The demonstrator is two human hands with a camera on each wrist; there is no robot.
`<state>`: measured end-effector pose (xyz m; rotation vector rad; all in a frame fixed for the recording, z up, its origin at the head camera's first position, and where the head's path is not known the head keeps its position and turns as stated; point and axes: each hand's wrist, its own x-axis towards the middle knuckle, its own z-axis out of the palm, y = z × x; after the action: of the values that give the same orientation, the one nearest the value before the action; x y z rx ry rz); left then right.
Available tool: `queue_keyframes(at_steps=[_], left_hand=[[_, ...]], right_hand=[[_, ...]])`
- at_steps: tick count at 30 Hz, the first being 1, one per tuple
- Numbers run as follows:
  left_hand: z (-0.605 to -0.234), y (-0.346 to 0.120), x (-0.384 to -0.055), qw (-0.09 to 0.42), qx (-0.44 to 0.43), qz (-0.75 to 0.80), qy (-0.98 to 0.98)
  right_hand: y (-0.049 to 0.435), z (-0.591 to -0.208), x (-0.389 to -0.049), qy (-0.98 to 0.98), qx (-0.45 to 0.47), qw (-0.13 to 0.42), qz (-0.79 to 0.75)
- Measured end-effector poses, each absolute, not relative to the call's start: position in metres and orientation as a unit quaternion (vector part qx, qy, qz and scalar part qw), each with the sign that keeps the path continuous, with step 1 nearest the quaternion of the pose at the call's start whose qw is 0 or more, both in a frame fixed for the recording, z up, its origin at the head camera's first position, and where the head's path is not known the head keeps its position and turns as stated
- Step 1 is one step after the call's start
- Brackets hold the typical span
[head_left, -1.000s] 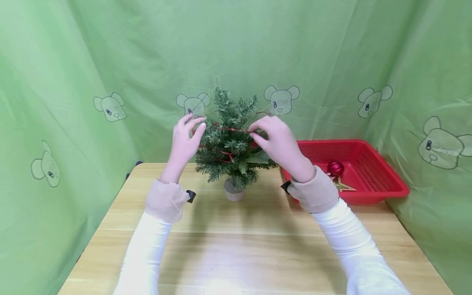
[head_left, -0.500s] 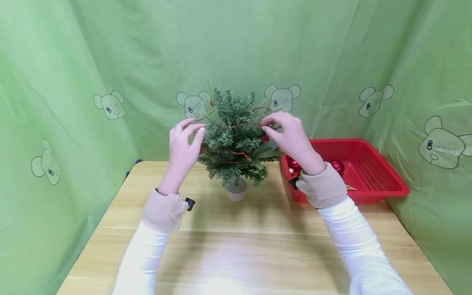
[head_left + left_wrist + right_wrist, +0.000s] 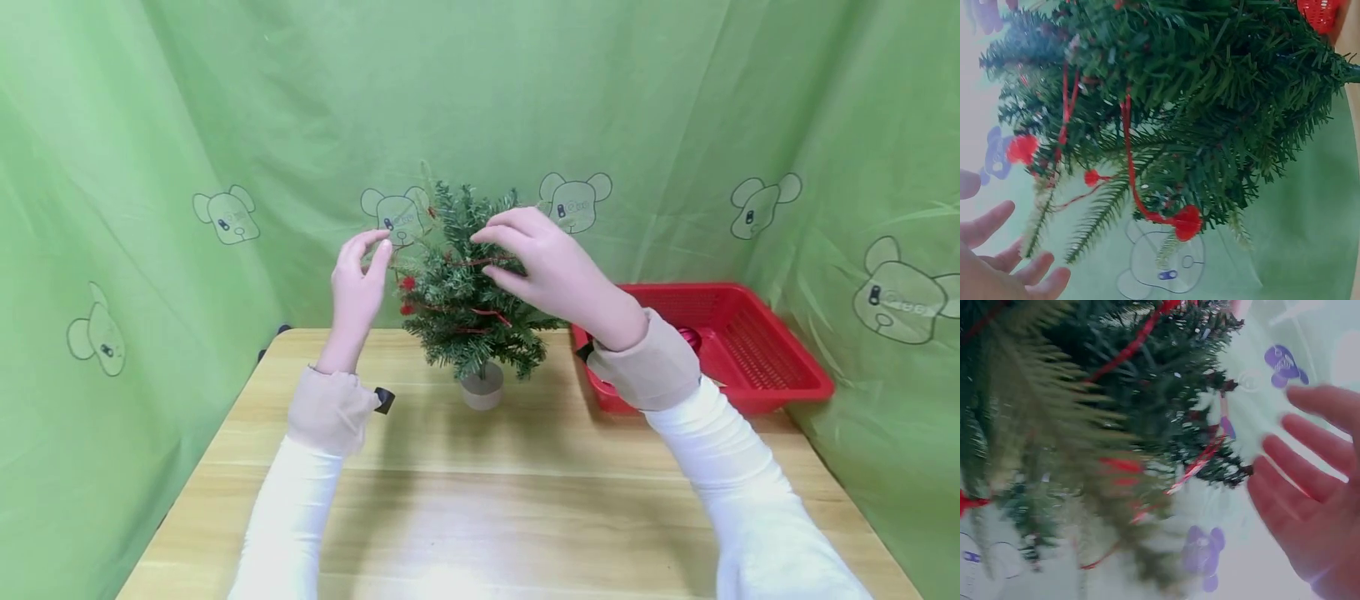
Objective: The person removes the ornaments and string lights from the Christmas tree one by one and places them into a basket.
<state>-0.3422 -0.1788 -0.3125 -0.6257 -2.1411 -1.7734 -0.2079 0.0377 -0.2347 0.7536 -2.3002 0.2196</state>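
Note:
A small artificial Christmas tree (image 3: 468, 329) stands in a pale pot (image 3: 482, 387) on the table. A thin red cord (image 3: 492, 314) winds across its branches, with fuzzy red ornaments (image 3: 407, 284) at the left side. In the left wrist view, a red ornament (image 3: 1187, 222) hangs at the end of a red strand. My left hand (image 3: 358, 279) is raised at the tree's left, fingers parted near a light green branch tip (image 3: 1034, 231). My right hand (image 3: 543, 262) hovers before the upper right branches. Its fingers are spread with nothing between them in the right wrist view.
A red plastic basket (image 3: 823, 387) stands on the table at the right, close to the tree and partly behind my right forearm. A dark red ball (image 3: 690, 337) shows inside it. Green curtains (image 3: 480, 92) with mouse drawings surround the wooden table (image 3: 465, 517).
My right hand has let go of the red cord and moved left across the tree, its fingers parting. My left hand has drawn slightly left, uncovering red ornaments.

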Motion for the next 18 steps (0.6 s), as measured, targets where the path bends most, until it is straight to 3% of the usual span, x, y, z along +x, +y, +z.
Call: queue_keyframes(at_steps=[9,18], left_hand=[[-0.317,-0.177,-0.351,0.093,-0.208,-0.633,-0.740],[-0.320,-0.179,-0.353,0.090,-0.213,-0.632,-0.740]], right_hand=[[0.020,-0.227,-0.222,-0.922,0.221,0.303,-0.098],[0.024,-0.218,-0.229,-0.921,0.218,0.324,-0.008]])
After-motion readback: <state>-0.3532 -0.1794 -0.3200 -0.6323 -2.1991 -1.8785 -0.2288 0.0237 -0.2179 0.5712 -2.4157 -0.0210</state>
